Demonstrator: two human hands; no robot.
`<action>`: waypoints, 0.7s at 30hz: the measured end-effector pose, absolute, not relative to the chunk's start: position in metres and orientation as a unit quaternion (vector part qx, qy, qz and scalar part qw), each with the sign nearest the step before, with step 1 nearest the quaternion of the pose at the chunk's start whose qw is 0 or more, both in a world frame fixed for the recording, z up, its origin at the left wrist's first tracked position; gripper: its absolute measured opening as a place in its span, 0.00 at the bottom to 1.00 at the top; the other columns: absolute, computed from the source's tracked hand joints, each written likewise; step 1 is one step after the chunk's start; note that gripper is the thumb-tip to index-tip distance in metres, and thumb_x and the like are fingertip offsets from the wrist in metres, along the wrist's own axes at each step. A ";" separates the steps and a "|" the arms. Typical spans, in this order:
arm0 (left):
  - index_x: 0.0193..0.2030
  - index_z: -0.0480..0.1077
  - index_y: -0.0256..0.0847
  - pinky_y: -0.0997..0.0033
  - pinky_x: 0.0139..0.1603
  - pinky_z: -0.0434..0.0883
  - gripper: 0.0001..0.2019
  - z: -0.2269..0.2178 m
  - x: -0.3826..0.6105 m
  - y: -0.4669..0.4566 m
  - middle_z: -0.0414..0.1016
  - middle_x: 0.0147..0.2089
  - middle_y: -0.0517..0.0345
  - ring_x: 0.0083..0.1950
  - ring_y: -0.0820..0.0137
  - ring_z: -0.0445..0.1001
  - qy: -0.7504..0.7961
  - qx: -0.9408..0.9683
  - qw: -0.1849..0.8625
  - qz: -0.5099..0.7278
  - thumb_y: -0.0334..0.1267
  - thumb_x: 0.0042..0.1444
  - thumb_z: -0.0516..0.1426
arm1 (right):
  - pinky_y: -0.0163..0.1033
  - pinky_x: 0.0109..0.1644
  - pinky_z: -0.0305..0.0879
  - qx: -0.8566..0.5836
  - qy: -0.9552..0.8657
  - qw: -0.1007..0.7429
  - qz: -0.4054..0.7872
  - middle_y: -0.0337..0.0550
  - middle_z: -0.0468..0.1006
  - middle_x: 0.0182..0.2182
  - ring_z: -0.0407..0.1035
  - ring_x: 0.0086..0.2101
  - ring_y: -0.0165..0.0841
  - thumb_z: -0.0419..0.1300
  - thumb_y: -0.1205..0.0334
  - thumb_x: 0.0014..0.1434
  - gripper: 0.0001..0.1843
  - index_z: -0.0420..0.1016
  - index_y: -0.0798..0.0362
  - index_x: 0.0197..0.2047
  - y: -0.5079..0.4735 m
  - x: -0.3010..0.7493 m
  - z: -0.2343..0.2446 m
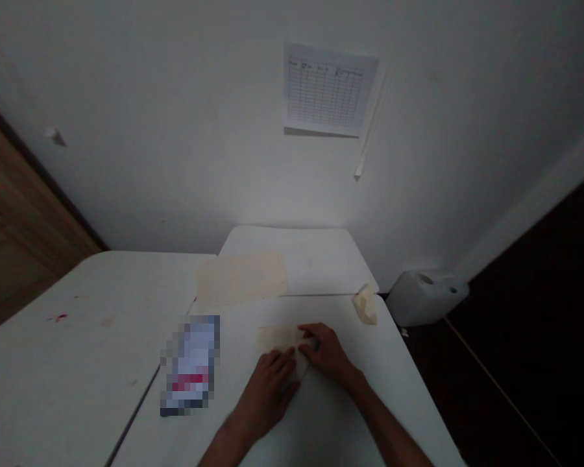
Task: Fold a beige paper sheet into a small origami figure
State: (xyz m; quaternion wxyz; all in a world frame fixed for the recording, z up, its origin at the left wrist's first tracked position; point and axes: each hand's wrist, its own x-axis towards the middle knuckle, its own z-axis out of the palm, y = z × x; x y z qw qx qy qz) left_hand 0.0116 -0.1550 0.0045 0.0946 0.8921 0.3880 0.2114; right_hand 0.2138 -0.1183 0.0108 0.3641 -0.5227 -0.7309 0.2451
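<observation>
A small cream sheet of paper (276,337) lies on the white table, partly hidden by my two hands. My left hand (272,389) rests on its near edge, fingers bent down on the paper and thumb lower, to the right. On the right side of the sheet, my right hand (324,350) has its fingers curled, with thumb and forefinger closed in on the paper's edge. A larger cream sheet (243,279) lies flat beyond the hands. At the far right of the table stands a folded or crumpled piece of cream paper (366,305).
A blurred-out item with a red band (189,366) lies left of my hands. Several white tabletops (78,370) meet at seams. A printed chart (326,91) hangs on the wall. On the floor at right stands a white plastic jug (418,298).
</observation>
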 end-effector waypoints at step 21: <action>0.47 0.70 0.45 0.52 0.56 0.68 0.11 0.029 0.013 -0.146 0.70 0.58 0.52 0.55 0.60 0.68 0.367 0.893 0.159 0.207 0.30 0.58 0.53 | 0.45 0.53 0.61 -0.515 -0.747 0.369 0.202 0.44 0.77 0.39 0.68 0.42 0.37 0.62 0.71 0.51 0.21 0.73 0.51 0.49 -0.121 0.210 0.008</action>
